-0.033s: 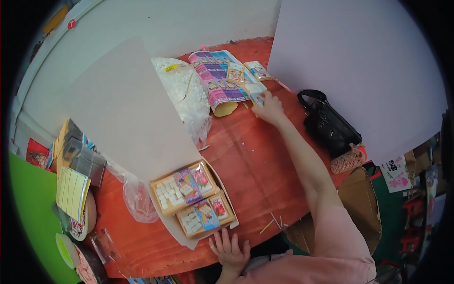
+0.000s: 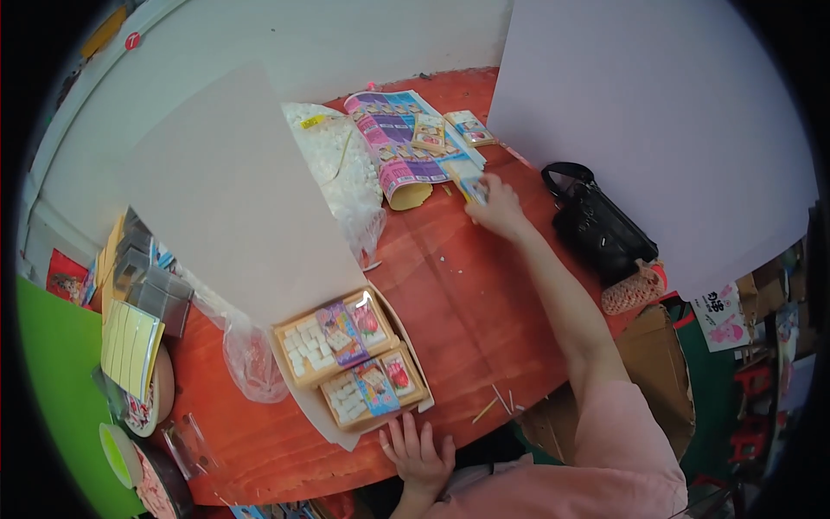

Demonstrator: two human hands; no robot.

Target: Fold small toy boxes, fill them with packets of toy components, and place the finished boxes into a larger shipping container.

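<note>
My right hand [image 2: 497, 208] reaches far across the red table. Its fingers close on a blue-and-white printed piece [image 2: 469, 186], whose exact kind is unclear, beside the printed sheet [image 2: 386, 143]. Two small packs [image 2: 429, 131] lie on or beside that sheet. My left hand [image 2: 421, 456] rests near the front table edge, holding nothing, with fingers stretched toward the open white box [image 2: 353, 443]. Inside the box sit two tan trays: an upper tray [image 2: 309, 348] and a lower tray [image 2: 347, 402]. Both carry white blocks, a printed band and a strawberry picture.
A clear bag of white pieces [image 2: 333, 164] lies behind the raised box lid [image 2: 233, 190]. On the right is a black handbag [image 2: 601, 225]. Plastic containers [image 2: 162, 294] and bowls [image 2: 121, 454] line the left edge. Thin sticks [image 2: 486, 410] lie near the front edge.
My right hand has drawn slightly nearer with the blue-and-white printed piece. My left hand stays almost where it was, beside the box.
</note>
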